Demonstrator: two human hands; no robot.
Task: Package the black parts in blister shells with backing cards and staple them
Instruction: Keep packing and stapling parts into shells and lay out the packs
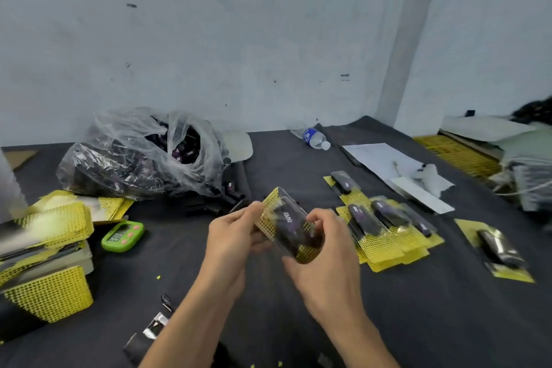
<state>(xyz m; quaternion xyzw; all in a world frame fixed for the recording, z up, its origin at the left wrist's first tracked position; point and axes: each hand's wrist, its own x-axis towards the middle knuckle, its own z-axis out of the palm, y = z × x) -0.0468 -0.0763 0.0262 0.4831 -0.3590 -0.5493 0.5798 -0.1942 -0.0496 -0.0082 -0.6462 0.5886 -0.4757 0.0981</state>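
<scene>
Over bench [418, 323] | left hand [233, 239], right hand [328, 254]: fingers curled round blister pack [294, 230] | risk: backing card [270, 212] skews, black part [285, 216] slips out if grip eases pre-staple

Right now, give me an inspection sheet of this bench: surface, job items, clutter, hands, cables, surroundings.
Surface: dark cloth over the table, small yellow scraps on it.
Job's things: pack held above the cloth; bag of black parts back left; card stacks left; finished packs right; likely stapler near front edge.
Clutter: green timer, water bottle, paper sheets.
Hands: left hand and right hand both grip the pack.
Cables: white cord far right, blurred.
Surroundings: pale wall behind.
</scene>
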